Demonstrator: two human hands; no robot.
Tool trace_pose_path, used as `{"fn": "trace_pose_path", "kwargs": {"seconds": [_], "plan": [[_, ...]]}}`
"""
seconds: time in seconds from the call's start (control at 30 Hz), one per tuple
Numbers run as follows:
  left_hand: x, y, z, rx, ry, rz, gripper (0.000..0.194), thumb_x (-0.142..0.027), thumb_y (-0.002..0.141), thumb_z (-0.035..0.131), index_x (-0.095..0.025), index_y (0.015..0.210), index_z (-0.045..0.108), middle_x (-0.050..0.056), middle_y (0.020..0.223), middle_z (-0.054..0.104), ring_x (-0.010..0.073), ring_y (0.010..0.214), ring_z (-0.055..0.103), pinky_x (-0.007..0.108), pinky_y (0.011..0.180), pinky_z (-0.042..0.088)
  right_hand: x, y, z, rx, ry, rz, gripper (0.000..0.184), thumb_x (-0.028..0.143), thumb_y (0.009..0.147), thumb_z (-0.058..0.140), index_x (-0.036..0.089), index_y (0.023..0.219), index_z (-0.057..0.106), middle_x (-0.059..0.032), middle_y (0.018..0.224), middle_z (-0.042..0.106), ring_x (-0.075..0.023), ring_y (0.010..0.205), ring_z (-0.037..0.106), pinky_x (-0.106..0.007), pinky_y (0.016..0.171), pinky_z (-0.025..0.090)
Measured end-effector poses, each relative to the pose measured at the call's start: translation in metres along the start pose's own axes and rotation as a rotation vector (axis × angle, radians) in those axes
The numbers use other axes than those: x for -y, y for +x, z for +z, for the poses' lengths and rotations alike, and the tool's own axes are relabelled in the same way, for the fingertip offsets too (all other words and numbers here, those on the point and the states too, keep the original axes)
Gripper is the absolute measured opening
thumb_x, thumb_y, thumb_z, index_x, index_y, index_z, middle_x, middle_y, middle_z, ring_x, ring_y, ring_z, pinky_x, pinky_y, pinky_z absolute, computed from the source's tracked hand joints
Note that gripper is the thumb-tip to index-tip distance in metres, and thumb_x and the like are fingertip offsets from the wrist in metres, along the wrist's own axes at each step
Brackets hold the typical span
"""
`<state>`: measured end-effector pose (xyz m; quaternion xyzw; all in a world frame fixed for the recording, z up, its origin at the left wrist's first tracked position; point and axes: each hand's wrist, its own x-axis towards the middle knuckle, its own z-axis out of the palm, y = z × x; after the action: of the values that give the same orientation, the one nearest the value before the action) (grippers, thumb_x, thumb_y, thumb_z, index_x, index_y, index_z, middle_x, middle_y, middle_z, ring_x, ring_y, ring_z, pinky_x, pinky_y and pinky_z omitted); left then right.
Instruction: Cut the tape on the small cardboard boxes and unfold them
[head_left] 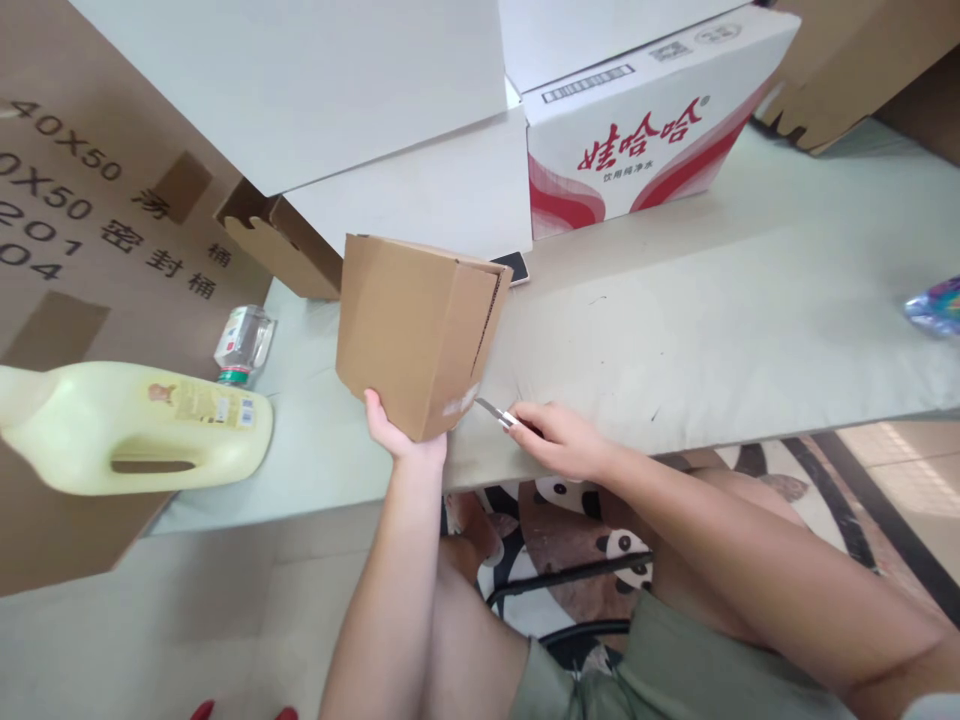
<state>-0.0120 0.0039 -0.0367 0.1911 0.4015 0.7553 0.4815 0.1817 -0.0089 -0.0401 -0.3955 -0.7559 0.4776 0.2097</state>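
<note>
My left hand (401, 437) grips a brown cardboard box (394, 325) from below, with the thumb showing on its front face and the other fingers hidden. The box is tilted above the bench edge. A whitish patch of tape or label (460, 400) lies on its lower right side. Closed around a utility knife (495, 412), my right hand (556, 437) is just right of the box. The knife's blade is out, its tip close to the whitish patch; whether it touches cannot be made out.
A pale cloth-covered bench (637, 330) runs across. White cartons (420, 180) and a red-and-white water carton (637, 150) stand behind. At left are a yellow jug (82, 430), a clear bottle (244, 340) and a large cardboard box (97, 230). A dark phone-like object (517, 268) lies behind the held box.
</note>
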Motion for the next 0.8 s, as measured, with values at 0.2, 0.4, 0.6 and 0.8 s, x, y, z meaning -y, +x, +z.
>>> {"fn": "trace_pose_path", "kwargs": {"seconds": [0.2, 0.4, 0.6, 0.8], "plan": [[0.002, -0.001, 0.0, -0.034, -0.01, -0.021, 0.051, -0.06, 0.087, 0.045, -0.026, 0.119, 0.064, 0.011, 0.138, 0.057, 0.0358, 0.123, 0.055, 0.053, 0.095, 0.05, 0.003, 0.01, 0.014, -0.05, -0.007, 0.057, 0.022, 0.033, 0.095, 0.038, 0.022, 0.076, 0.042, 0.0035, 0.064, 0.046, -0.0127, 0.061, 0.045, -0.026, 0.061, 0.029], [-0.001, 0.0, -0.003, -0.067, 0.01, -0.041, 0.056, -0.062, 0.086, 0.043, -0.026, 0.125, 0.061, 0.013, 0.133, 0.059, 0.036, 0.117, 0.058, 0.053, 0.089, 0.052, 0.008, 0.014, 0.021, -0.052, 0.009, 0.068, 0.021, 0.032, 0.096, 0.038, 0.022, 0.078, 0.043, 0.0035, 0.065, 0.045, -0.0127, 0.061, 0.045, -0.026, 0.061, 0.028], [-0.001, -0.001, -0.001, -0.06, -0.022, -0.03, 0.056, -0.062, 0.086, 0.045, -0.025, 0.124, 0.061, 0.013, 0.134, 0.059, 0.0344, 0.117, 0.058, 0.05, 0.09, 0.052, 0.015, 0.014, 0.026, -0.048, -0.045, 0.118, 0.02, 0.029, 0.096, 0.038, 0.022, 0.079, 0.044, 0.0036, 0.063, 0.043, -0.0128, 0.058, 0.041, -0.027, 0.059, 0.026], [0.005, 0.002, -0.001, -0.084, -0.009, 0.005, 0.056, -0.061, 0.087, 0.043, -0.024, 0.127, 0.06, 0.012, 0.133, 0.06, 0.034, 0.118, 0.058, 0.049, 0.092, 0.051, 0.016, 0.016, 0.026, -0.074, -0.079, 0.149, 0.019, 0.029, 0.095, 0.038, 0.022, 0.079, 0.043, 0.0027, 0.062, 0.042, -0.0137, 0.058, 0.04, -0.027, 0.059, 0.025]]}}
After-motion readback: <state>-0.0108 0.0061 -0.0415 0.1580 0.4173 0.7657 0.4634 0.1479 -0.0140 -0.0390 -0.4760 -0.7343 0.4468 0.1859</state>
